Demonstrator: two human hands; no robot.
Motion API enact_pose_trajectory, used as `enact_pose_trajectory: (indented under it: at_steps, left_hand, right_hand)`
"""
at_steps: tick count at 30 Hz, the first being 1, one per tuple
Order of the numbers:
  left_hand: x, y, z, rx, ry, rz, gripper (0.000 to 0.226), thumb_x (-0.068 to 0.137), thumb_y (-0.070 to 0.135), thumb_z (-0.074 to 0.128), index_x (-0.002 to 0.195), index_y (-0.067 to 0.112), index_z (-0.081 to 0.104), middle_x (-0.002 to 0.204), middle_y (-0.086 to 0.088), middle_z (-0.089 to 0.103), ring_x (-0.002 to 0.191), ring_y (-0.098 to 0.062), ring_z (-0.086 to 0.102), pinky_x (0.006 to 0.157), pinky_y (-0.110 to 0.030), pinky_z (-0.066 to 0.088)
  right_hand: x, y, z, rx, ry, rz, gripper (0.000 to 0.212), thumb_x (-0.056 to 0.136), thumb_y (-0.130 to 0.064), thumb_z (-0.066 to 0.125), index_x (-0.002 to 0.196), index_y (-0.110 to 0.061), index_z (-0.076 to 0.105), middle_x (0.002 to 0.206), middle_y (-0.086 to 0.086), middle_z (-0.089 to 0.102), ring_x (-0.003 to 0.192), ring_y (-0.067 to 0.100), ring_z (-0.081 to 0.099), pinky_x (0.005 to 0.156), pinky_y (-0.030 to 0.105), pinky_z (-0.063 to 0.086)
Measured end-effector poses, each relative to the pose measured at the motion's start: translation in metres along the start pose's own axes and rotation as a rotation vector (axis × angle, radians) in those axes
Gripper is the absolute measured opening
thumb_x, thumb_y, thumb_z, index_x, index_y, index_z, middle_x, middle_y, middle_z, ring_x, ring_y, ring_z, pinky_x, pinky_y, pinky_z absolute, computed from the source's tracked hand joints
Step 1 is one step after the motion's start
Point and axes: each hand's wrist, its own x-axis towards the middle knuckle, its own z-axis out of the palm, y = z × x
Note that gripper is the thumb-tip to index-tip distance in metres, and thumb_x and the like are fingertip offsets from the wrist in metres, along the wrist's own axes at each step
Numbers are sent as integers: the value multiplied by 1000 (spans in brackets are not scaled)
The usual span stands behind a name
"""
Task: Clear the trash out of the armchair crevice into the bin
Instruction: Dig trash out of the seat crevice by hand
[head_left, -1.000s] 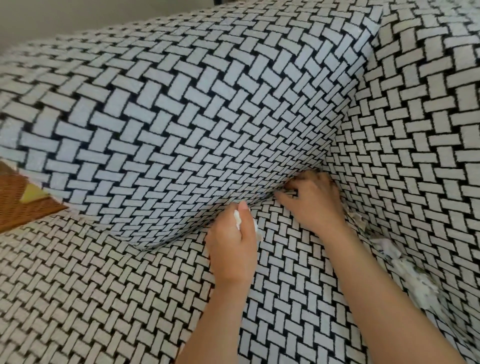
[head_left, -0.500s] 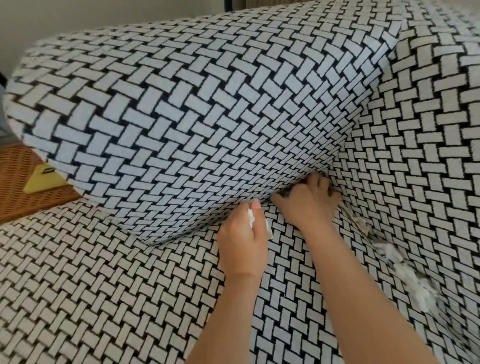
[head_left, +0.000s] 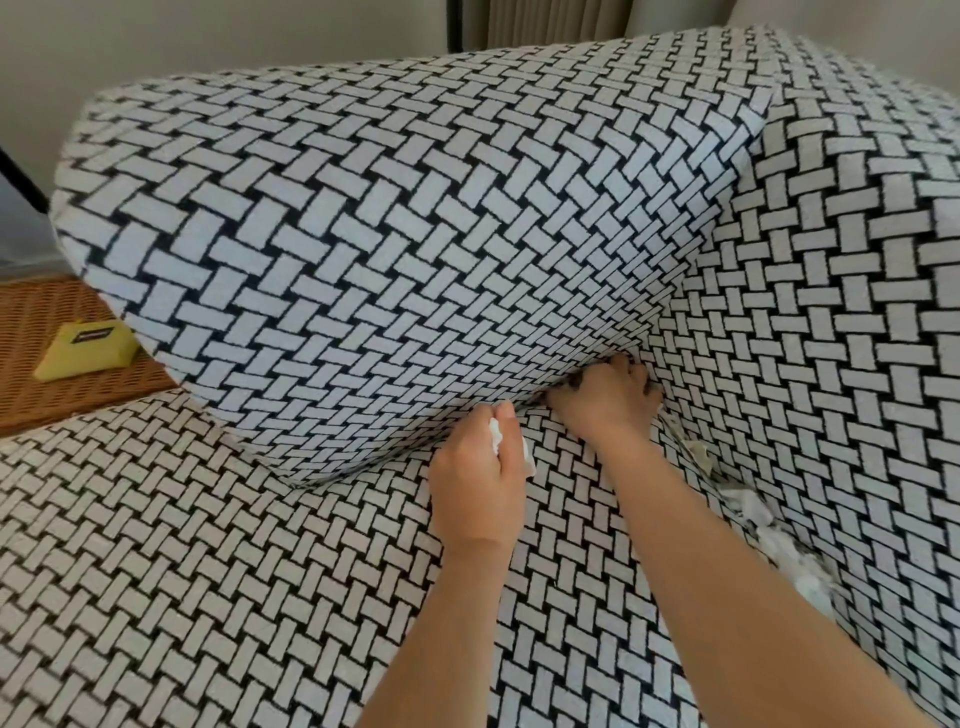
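Item: paper scraps, white, crumpled. They look light, soft and easily torn.
Location: wedged along the seat crevice.
Handling: pinch each wad whole.
Left hand: grip clamped on one scrap.
Right hand: fingers buried in the corner, so its grip cannot be told.

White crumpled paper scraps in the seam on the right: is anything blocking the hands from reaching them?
Nothing visible. The white crumpled paper scraps lie uncovered in the side seam of the black-and-white woven armchair, beside the right forearm. The right hand probes the corner; the left hand grips another white scrap.
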Motion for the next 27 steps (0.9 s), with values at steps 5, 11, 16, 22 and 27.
enact_pose_trajectory:
  at_steps: [5, 11, 16, 22, 27]
  left_hand:
    - [1, -2, 1, -8, 1, 4, 49, 90, 51, 23, 67, 17, 49, 55, 3, 53, 50, -12, 52, 45, -29, 46]
    - [2, -1, 1, -2, -3, 10, 48, 90, 51, 23, 67, 17, 49, 55, 3, 53, 49, -13, 52, 44, -29, 44]
    - [2, 4, -3, -38, -44, -43, 37, 96, 37, 36, 73, 15, 53, 54, 7, 47, 48, -8, 43, 45, -21, 31]
    - [-2, 11, -21, -53, -228, -121, 42, 98, 34, 38, 70, 6, 53, 49, 5, 39, 44, -10, 34, 44, -19, 25]
    - [-31, 26, -46, 27, -335, -244, 44, 99, 35, 36, 61, 15, 45, 53, 1, 48, 44, -12, 43, 41, -20, 38]
  right_hand:
    - [1, 6, 6, 106, 61, -20, 34, 83, -40, 55, 101, -12, 65, 129, 9, 47, 125, 31, 32, 105, 43, 22]
    - [-13, 20, 12, 396, 161, -220, 24, 82, -34, 66, 94, -13, 68, 109, 2, 50, 106, 23, 48, 95, 37, 39]
    - [-44, 25, 19, 469, 225, -382, 9, 86, -28, 62, 89, -19, 60, 86, -12, 52, 84, 14, 51, 74, 32, 43]
    - [-70, 24, 20, 433, 187, -340, 17, 90, -26, 56, 106, -19, 57, 96, -5, 62, 92, 14, 54, 72, 27, 43]
    - [-96, 21, 8, 306, 60, -268, 19, 92, -27, 53, 110, -22, 53, 98, -2, 64, 89, 14, 55, 70, 25, 38]
